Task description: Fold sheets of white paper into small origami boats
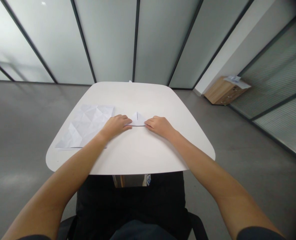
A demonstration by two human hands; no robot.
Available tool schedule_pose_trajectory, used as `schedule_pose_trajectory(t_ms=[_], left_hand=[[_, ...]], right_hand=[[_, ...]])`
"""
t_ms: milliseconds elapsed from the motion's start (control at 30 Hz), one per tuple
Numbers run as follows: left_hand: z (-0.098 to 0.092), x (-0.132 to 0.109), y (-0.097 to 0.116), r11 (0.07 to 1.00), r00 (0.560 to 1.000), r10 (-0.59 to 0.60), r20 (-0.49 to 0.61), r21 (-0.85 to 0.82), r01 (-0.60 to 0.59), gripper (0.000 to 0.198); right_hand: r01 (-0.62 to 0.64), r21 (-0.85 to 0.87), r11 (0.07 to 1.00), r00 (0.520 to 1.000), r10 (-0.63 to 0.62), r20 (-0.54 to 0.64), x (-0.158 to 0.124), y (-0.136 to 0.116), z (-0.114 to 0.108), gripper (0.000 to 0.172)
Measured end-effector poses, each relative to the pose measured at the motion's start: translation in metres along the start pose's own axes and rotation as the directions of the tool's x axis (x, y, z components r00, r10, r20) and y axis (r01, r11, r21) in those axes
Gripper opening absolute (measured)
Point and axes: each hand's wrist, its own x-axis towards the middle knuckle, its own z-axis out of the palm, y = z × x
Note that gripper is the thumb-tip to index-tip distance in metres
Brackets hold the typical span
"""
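Observation:
A small folded white paper (pixel 138 119) lies near the middle of the white table (pixel 138 151), forming a triangular peak with a slit at its top. My left hand (pixel 116 126) grips its left end, and my right hand (pixel 159 127) grips its right end. The fingers of both hands rest on the paper and hide its corners. Left of my left hand, a large creased sheet of white paper (pixel 86 125) lies flat on the table, with its lower edge near my left forearm.
The rounded table edge runs close in front of my body, and a dark chair (pixel 133 203) sits below it. Grey floor surrounds the table. Frosted glass panels (pixel 110 40) stand beyond it. A low wooden cabinet (pixel 222 91) with papers (pixel 234 81) on top stands at the far right.

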Motion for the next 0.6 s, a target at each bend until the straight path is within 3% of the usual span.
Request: schedule_pose_trajectory(t_ms=[333, 600], left_hand=[[0.002, -0.0026, 0.0012, 1.0, 0.999, -0.007, -0.04, 0.002, 0.007, 0.034], [-0.0051, -0.0036, 0.0061, 0.995, 0.992, -0.037, -0.123, 0.089, 0.048, 0.042]], right_hand=[[-0.036, -0.005, 0.999, 0.996, 0.035, -0.086, -0.0016, 0.0005, 0.009, 0.036], [-0.096, 0.068, 0.993, 0.977, 0.107, -0.185, -0.0028, -0.0074, 0.0011, 0.037]])
